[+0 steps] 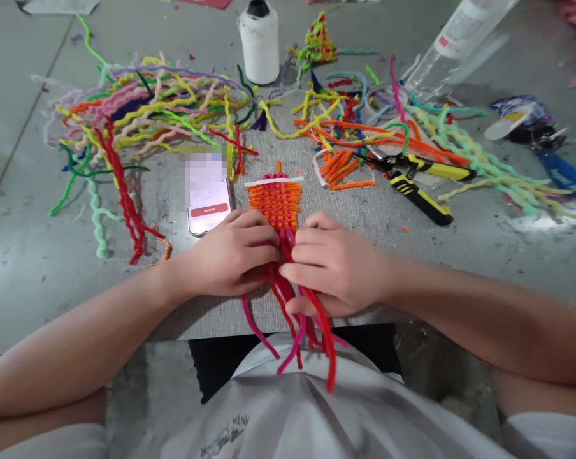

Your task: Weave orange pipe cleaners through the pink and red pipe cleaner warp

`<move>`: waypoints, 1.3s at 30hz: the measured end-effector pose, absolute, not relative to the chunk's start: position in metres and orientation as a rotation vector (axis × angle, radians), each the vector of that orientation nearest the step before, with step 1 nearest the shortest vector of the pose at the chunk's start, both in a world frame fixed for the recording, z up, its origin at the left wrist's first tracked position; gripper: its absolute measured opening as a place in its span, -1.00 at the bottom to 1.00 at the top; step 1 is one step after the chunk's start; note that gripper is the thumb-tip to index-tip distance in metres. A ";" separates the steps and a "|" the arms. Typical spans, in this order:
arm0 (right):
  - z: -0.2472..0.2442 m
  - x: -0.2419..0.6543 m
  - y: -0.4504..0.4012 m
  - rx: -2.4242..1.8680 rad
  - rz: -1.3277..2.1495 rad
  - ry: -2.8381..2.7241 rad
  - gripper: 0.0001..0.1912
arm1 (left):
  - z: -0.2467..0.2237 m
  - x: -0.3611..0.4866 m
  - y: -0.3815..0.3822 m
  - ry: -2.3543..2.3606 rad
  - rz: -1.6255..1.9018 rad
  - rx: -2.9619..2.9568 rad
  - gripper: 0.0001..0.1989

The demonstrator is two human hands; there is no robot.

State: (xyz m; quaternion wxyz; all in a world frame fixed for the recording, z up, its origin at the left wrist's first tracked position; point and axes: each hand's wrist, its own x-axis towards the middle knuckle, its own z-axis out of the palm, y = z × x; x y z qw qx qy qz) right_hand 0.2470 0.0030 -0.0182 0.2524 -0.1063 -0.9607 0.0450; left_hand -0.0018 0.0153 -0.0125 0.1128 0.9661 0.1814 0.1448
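Note:
A woven piece (274,203) of orange and pink-red pipe cleaners lies flat on the table in front of me, with a white strip (274,182) across its far end. From its near end, loose red and magenta pipe cleaners (327,357) hang over the table edge toward my lap. My left hand (237,252) curls its fingers around strands at the lower left of the weave; its fingertips are partly hidden. On the other side, my right hand (338,264) is closed, with red pipe cleaners between thumb and fingers just below the woven part.
A phone (209,197) lies left of the weave. Beyond it spreads a heap of coloured pipe cleaners (149,108). Yellow-black cutters (419,194) and cut orange pieces (338,167) lie right. A white thread spool (259,48) and a clear bottle (453,48) stand farther back.

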 end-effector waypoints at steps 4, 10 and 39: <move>-0.015 0.248 -0.004 -0.196 0.042 -2.583 -0.62 | -0.013 0.000 0.013 0.521 0.404 2.890 -0.88; -0.014 0.249 0.000 -0.250 0.081 -2.574 -0.79 | -0.012 0.001 0.013 0.539 0.458 2.864 -0.91; -0.024 0.255 0.021 -0.465 0.560 -2.357 -0.92 | -0.013 0.002 0.012 0.568 0.618 2.915 -0.81</move>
